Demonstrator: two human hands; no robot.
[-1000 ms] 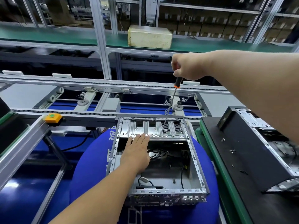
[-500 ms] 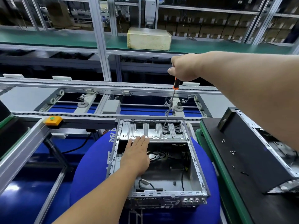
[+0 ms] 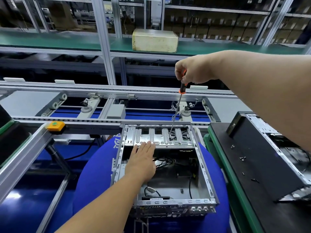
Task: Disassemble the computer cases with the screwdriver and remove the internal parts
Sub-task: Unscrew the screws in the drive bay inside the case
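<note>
Centrally, low in the frame, the opened case [image 3: 164, 167] sits on a blue cushion [image 3: 94, 179], conveyor rails behind. Right hand [image 3: 193, 71], upper right, grips the screwdriver [image 3: 176, 111]; its shaft slants down-left, tip on the bracket [image 3: 161, 137] at the case's far end. Left hand [image 3: 143, 163] lies flat, fingers straight, touching the bracket's near edge.

Open computer case [image 3: 204, 172] sits on round blue cushion [image 3: 94, 179]; black-topped table [image 3: 235, 182] at right carries second case [image 3: 269, 158] and scattered loose screws [image 3: 242, 158]; green shelf [image 3: 50, 41] holds beige box [image 3: 154, 40].
</note>
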